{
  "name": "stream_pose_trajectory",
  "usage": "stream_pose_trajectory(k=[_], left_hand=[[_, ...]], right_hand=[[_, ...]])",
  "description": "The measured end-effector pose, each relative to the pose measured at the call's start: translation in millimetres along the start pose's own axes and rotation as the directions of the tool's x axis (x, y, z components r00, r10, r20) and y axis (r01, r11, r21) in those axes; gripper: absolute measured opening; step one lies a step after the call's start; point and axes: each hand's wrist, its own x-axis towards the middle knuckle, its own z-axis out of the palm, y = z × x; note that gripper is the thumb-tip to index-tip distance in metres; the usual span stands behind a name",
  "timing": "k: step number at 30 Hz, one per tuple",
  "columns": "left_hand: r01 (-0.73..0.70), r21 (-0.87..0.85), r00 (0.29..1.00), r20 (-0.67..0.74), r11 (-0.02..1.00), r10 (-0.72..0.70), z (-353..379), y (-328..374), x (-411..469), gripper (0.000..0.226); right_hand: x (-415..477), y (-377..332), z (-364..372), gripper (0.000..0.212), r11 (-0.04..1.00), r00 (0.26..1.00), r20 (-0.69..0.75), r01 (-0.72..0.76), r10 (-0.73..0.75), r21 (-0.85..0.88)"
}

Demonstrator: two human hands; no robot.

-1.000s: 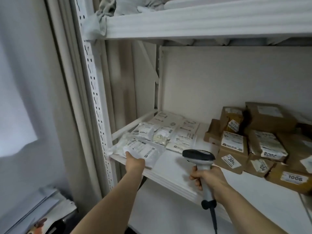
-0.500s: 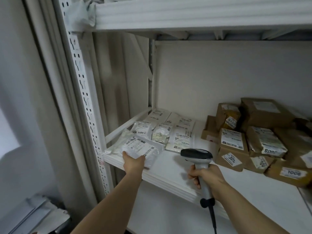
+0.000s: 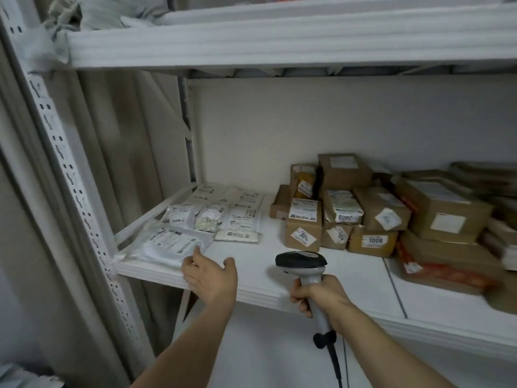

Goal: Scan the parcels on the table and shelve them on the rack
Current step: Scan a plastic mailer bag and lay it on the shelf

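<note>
Currently, head view only. Left hand (image 3: 210, 278) is released, fingers relaxed and holding nothing, with one fingertip at the near edge of the white parcel (image 3: 167, 243); contact cannot be confirmed. That parcel lies flat at the front left corner of the rack shelf (image 3: 265, 266). Right hand (image 3: 319, 294) is grasping the handle of the scanner (image 3: 302, 260), held upright before the shelf edge. More white mailers (image 3: 237, 217) lie behind the parcel; brown cartons (image 3: 377, 208) are stacked to the right.

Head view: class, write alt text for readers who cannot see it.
A person's open left hand is at the edge of a white plastic parcel on the rack shelf, while the right hand grips a barcode scanner. Brown cardboard parcels sit further right.
</note>
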Motion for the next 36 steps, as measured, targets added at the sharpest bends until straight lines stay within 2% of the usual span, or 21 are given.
stream_pose_trajectory(k=[3,5,9,14,17,21,27,30,33,36], left_hand=[[-0.155,0.037,0.979,0.142,0.987,0.148,24.1,25.5,-62.2,0.070],[-0.248,0.032,0.937,0.263,0.968,0.231,43.7,43.9,-110.3,0.064],[-0.358,-0.111,0.770,0.526,0.927,0.360,83.5,84.5,-216.1,0.049],[-0.432,-0.241,0.545,0.698,0.869,0.464,125.7,136.5,-356.7,0.041],[-0.434,-0.312,0.411,0.766,0.845,0.494,145.4,162.3,-440.7,0.038],[-0.455,-0.412,0.200,0.816,0.789,0.542,166.7,189.2,-545.5,0.036],[-0.446,-0.537,-0.092,0.823,0.716,0.560,196.3,221.6,-690.0,0.037],[-0.435,-0.593,-0.210,0.798,0.677,0.565,209.8,237.9,-757.9,0.034],[-0.406,-0.651,-0.319,0.759,0.642,0.567,227.8,257.5,-818.3,0.031],[-0.380,-0.692,-0.399,0.722,0.614,0.566,248.2,280.3,-869.7,0.031]], right_hand=[[-32.4,18.8,-59.2,0.012,1.000,0.997,-0.076,0.001,0.000,0.009],[-57.8,33.3,-106.0,0.013,1.000,0.990,-0.143,-0.012,0.015,0.022],[-119.2,64.1,-205.9,0.014,0.997,0.952,-0.302,-0.025,0.046,0.072],[-210.7,102.9,-327.2,0.014,0.991,0.853,-0.517,0.007,0.065,0.136],[-269.4,126.9,-389.9,0.015,0.990,0.751,-0.656,0.022,0.077,0.141],[-344.5,158.6,-458.7,0.015,0.988,0.571,-0.811,0.003,0.127,0.157],[-435.7,201.5,-541.0,0.013,0.983,0.334,-0.925,-0.085,0.180,0.160],[-473.2,221.7,-580.0,0.015,0.980,0.191,-0.962,-0.054,0.196,0.189],[-502.7,233.1,-621.1,0.017,0.975,0.092,-0.971,-0.006,0.222,0.223],[-524.1,237.2,-661.9,0.019,0.967,-0.033,-0.966,0.006,0.256,0.256]])
